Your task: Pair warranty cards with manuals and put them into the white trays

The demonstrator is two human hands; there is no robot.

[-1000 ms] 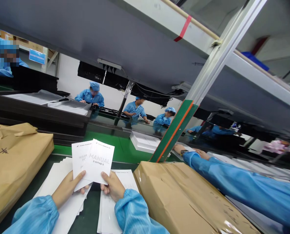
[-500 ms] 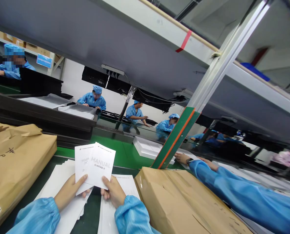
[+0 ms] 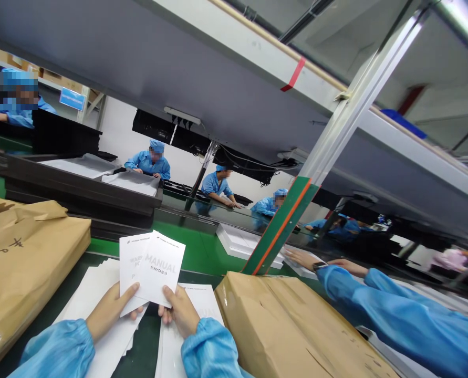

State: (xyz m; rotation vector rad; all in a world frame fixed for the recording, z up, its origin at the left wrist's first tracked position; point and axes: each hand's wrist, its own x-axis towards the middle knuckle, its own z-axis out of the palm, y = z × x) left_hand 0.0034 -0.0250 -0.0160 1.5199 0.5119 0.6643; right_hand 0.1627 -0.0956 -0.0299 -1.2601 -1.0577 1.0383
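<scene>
My left hand (image 3: 113,308) pinches a white warranty leaflet (image 3: 130,258) by its lower edge, thumb on top. In my right hand (image 3: 180,310) is a white booklet (image 3: 164,266) printed "MANUAL", gripped at its lower edge between thumb and fingers. The booklet overlaps the leaflet's right side, so the two fan out together. Beneath my left hand lies a loose stack of white leaflets (image 3: 113,341). Below my right hand, a second stack, of manuals (image 3: 202,302), is partly covered by my wrist and sleeve.
Brown paper packages stand at the left (image 3: 32,262) and right (image 3: 281,320). A slanted green-and-orange post (image 3: 283,231) rises beyond the right package. At far right a co-worker's arms (image 3: 355,283) reach over white boxes. Black trays (image 3: 80,194) are stacked behind; several co-workers sit across the line.
My hands and the papers stay nearly still. The co-worker's arms at right have shifted slightly rightward in view. A person across the line has lowered a raised hand.
</scene>
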